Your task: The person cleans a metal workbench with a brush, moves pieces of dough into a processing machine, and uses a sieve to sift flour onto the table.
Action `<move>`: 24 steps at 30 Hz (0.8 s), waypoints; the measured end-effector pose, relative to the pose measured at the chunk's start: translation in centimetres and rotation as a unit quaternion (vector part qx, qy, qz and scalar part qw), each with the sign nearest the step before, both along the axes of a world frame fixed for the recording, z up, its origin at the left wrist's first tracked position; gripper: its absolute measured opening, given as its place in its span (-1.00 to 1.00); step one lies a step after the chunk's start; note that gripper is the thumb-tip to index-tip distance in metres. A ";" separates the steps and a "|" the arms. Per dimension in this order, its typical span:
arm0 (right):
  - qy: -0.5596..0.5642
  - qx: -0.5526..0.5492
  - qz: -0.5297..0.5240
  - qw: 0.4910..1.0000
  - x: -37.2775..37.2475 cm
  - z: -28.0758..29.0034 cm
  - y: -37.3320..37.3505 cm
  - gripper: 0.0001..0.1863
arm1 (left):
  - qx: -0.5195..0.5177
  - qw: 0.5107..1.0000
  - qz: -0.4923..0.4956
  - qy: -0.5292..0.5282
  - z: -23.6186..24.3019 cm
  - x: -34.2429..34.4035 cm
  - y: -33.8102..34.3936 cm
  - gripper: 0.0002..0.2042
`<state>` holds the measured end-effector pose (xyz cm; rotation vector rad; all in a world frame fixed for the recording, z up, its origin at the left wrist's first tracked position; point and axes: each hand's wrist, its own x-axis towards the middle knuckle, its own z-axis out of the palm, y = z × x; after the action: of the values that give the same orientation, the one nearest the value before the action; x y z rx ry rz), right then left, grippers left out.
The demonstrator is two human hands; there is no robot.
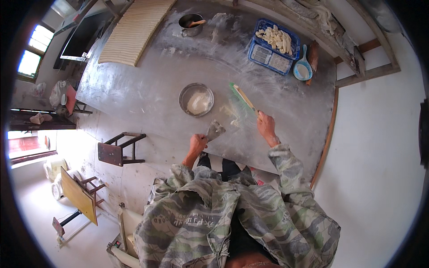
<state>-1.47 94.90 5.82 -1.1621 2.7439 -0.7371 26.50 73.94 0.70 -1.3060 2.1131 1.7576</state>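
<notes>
Over the near edge of the floury metal table [143, 85], my left hand [198, 144] grips a metal scraper [215, 129], its blade dusted pale. My right hand [266, 124] holds a long brush [241, 96] with green bristles and a wooden handle, angled toward the upper left over a patch of flour [230, 111]. A round metal pan [196, 100] with flour inside rests above the scraper, left of the brush.
A ridged mat [129, 31], a metal pot [190, 24], a blue tray [277, 40] of dough pieces, a ladle [302, 69] and a rolling pin [313, 51] lie farther back. A stool [109, 154] stands left; a white wall [371, 134] is right.
</notes>
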 end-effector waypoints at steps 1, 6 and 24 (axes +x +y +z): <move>0.025 -0.012 0.001 1.000 -0.9 -0.4 -0.6 -0.77 | 0.021 1.000 0.009 -0.009 0.2 0.0 0.1 -0.85; 0.017 0.022 0.055 0.998 -3.1 -2.0 -2.6 -0.74 | 0.040 0.999 0.019 -0.011 0.9 -0.2 0.2 -0.85; -0.075 0.107 -0.124 0.984 5.8 -4.1 9.1 -0.74 | 0.001 0.994 -0.087 -0.073 0.3 -2.7 -2.2 -0.84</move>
<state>4.33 103.98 1.69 -0.7035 2.7825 -0.5087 23.85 71.74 1.03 -1.1703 2.0753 1.5460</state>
